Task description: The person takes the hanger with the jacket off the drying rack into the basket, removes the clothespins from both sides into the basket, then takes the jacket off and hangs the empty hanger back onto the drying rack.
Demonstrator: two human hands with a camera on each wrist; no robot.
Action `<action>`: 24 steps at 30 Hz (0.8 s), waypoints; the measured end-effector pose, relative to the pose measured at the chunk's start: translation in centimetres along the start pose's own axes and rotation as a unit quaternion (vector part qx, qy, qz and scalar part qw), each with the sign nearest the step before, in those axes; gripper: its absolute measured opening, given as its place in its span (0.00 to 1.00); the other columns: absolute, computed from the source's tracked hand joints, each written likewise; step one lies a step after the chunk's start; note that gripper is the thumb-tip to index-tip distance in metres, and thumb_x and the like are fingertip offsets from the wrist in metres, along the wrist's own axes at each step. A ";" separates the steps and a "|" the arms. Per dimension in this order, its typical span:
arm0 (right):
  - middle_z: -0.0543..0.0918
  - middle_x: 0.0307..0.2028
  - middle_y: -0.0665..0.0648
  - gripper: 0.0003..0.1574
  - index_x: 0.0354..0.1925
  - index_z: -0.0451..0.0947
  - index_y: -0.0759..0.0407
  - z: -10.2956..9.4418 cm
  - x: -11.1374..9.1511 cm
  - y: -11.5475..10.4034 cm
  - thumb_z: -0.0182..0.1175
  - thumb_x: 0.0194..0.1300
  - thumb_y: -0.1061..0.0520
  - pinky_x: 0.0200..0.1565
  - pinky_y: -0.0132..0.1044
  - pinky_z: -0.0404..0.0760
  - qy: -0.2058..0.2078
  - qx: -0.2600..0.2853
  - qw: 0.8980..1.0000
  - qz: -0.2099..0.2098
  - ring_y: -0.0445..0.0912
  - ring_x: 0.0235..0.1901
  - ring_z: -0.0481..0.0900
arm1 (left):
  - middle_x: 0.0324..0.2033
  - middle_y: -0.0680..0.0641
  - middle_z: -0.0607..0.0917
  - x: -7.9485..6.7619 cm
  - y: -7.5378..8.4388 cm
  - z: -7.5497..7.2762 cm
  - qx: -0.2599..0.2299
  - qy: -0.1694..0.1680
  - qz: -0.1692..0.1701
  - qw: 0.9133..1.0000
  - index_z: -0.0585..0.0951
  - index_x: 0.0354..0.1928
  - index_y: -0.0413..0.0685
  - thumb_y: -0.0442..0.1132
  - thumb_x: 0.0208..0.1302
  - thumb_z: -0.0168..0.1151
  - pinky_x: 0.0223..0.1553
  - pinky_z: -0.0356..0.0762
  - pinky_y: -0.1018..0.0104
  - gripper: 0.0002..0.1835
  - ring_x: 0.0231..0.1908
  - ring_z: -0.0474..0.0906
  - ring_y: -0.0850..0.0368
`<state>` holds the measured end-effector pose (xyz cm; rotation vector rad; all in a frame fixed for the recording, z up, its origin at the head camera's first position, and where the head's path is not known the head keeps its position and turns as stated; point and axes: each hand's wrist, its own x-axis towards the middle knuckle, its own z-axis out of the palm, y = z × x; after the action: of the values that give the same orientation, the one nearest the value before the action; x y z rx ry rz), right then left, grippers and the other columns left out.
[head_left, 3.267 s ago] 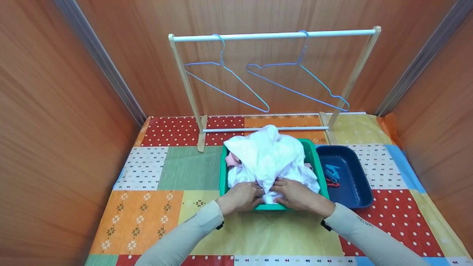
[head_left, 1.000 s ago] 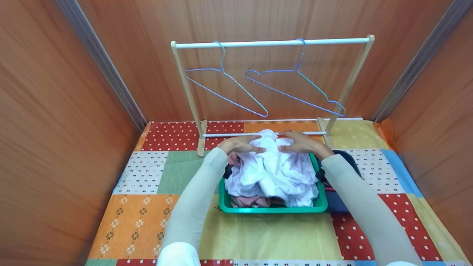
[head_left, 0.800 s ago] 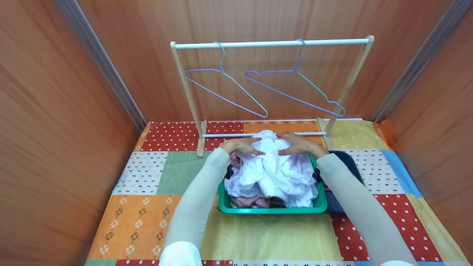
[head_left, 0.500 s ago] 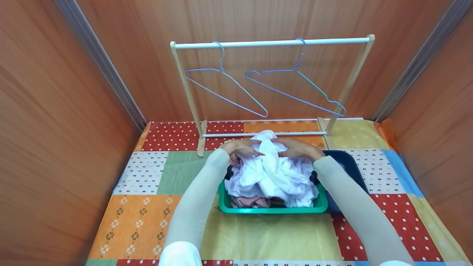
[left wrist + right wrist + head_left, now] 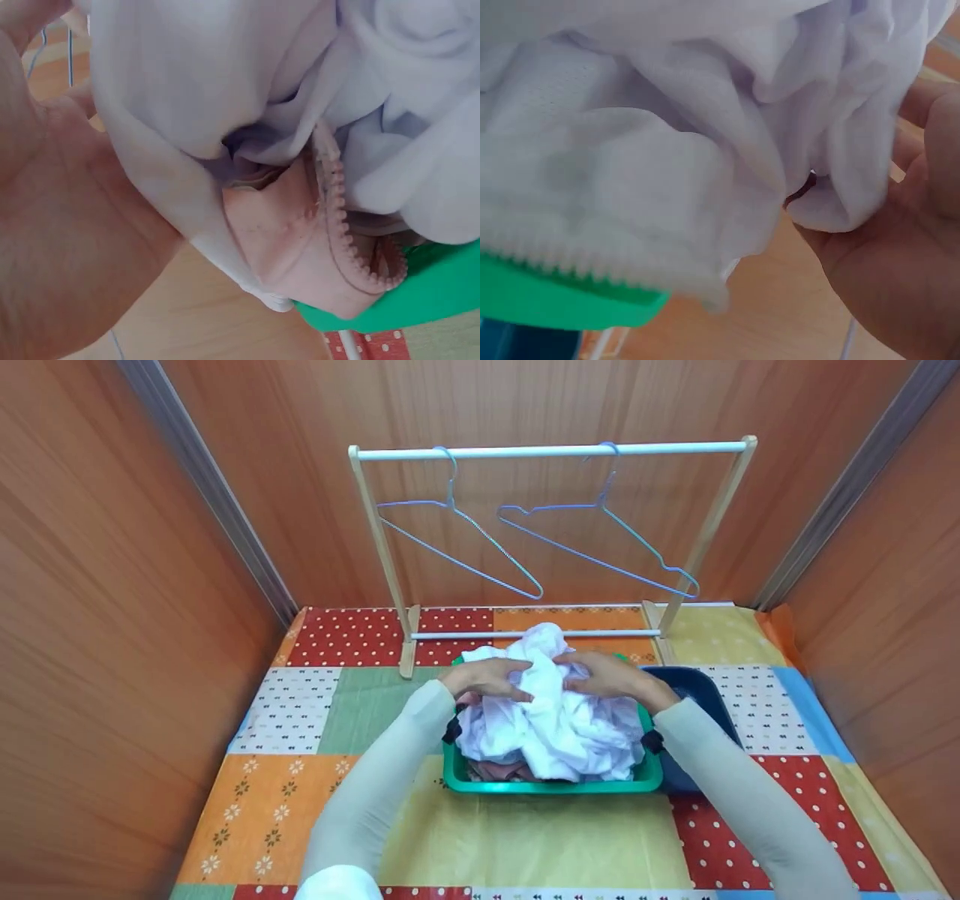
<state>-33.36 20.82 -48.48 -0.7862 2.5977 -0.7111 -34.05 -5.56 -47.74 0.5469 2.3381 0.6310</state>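
Note:
A heaped white cloth (image 5: 551, 727) lies in the green basket (image 5: 555, 788), bunched up to a peak at the back. My left hand (image 5: 487, 677) touches it from the left, thumb and fingers spread apart. From the right, my right hand (image 5: 607, 676) rests against the same heap, its fingers also spread. In the left wrist view a pink garment (image 5: 300, 240) with scalloped trim shows under the white folds, which hide the fingertips. The right wrist view has a loose white fold (image 5: 847, 172) lying against the fingers, above the open palm.
Behind the basket stands a small clothes rack (image 5: 551, 451) with two bluish hangers, a left hanger (image 5: 480, 574) and a right hanger (image 5: 592, 559). A dark blue tray (image 5: 701, 690) sits right of the basket, partly behind my right forearm. Wood-grain panels enclose the patchwork cloth (image 5: 390, 709).
Both hands have moved from the front of the basket to the back of the heap, then slightly back toward me. The white cloth is rearranged, its front now hanging lower over the pink fabric.

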 end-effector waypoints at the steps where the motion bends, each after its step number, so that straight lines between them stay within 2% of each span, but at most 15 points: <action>1: 0.70 0.70 0.56 0.34 0.71 0.66 0.47 0.2 -0.6 -0.3 0.58 0.70 0.42 0.67 0.60 0.66 -0.002 -0.009 1.000 -0.004 0.56 0.70 0.67 | 0.77 0.53 0.57 -0.3 0.1 0.3 0.006 -0.001 0.007 1.000 0.57 0.75 0.75 0.66 0.57 0.64 0.65 0.66 0.38 0.45 0.74 0.54 0.47; 3: 0.69 0.70 0.56 0.37 0.71 0.66 0.48 0.7 -1.6 -0.8 0.58 0.69 0.40 0.68 0.59 0.65 -0.007 -0.031 0.999 -0.012 0.56 0.70 0.65 | 0.77 0.54 0.57 -1.0 0.4 0.9 0.032 -0.003 0.022 0.999 0.57 0.75 0.73 0.64 0.58 0.64 0.71 0.56 0.38 0.44 0.76 0.51 0.48; 5: 0.67 0.72 0.57 0.39 0.72 0.64 0.49 1.3 -2.6 -1.2 0.58 0.69 0.39 0.69 0.59 0.64 -0.018 -0.056 0.998 -0.029 0.56 0.72 0.63 | 0.76 0.55 0.58 -1.5 0.7 1.6 0.076 -0.004 0.043 0.996 0.58 0.75 0.70 0.63 0.59 0.64 0.74 0.50 0.41 0.43 0.77 0.49 0.50; 10: 0.61 0.75 0.56 0.43 0.74 0.59 0.43 2.6 -4.4 -2.2 0.59 0.67 0.37 0.69 0.60 0.62 -0.044 -0.092 0.995 -0.021 0.56 0.74 0.57 | 0.76 0.55 0.58 -2.6 0.8 3.4 0.167 0.006 0.087 0.982 0.60 0.75 0.67 0.61 0.61 0.64 0.74 0.50 0.44 0.41 0.77 0.48 0.51; 14: 0.59 0.76 0.54 0.43 0.75 0.57 0.41 3.5 -4.8 -2.5 0.58 0.68 0.37 0.70 0.60 0.61 -0.051 -0.111 0.992 -0.014 0.55 0.75 0.55 | 0.76 0.58 0.58 -3.2 0.4 4.4 0.183 0.013 0.097 0.978 0.61 0.74 0.70 0.61 0.62 0.63 0.74 0.52 0.45 0.39 0.77 0.48 0.53; 16: 0.59 0.76 0.54 0.42 0.75 0.57 0.42 4.1 -4.7 -2.5 0.57 0.69 0.38 0.70 0.59 0.61 -0.058 -0.120 0.991 -0.018 0.55 0.75 0.55 | 0.76 0.58 0.58 -3.4 0.0 4.8 0.179 0.009 0.096 0.979 0.62 0.73 0.70 0.60 0.63 0.62 0.74 0.52 0.45 0.38 0.77 0.48 0.53; 21: 0.59 0.75 0.55 0.39 0.76 0.55 0.43 5.2 -4.0 -2.2 0.55 0.72 0.41 0.70 0.57 0.63 -0.093 -0.126 0.987 -0.023 0.55 0.75 0.57 | 0.77 0.60 0.55 -3.1 -0.7 5.7 0.164 -0.022 0.066 0.984 0.61 0.74 0.70 0.60 0.64 0.61 0.74 0.51 0.44 0.37 0.78 0.47 0.55; 24: 0.60 0.75 0.58 0.38 0.76 0.55 0.46 5.3 -3.2 -1.9 0.53 0.73 0.44 0.70 0.56 0.63 -0.113 -0.133 0.984 -0.025 0.56 0.74 0.59 | 0.77 0.58 0.55 -2.5 -0.7 5.8 0.171 -0.038 0.050 0.983 0.60 0.75 0.68 0.61 0.65 0.59 0.75 0.50 0.47 0.38 0.78 0.46 0.55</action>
<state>-27.67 19.47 -51.25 -0.9529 2.5001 -0.2698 -28.50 -5.73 -50.83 0.8318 2.3702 0.2436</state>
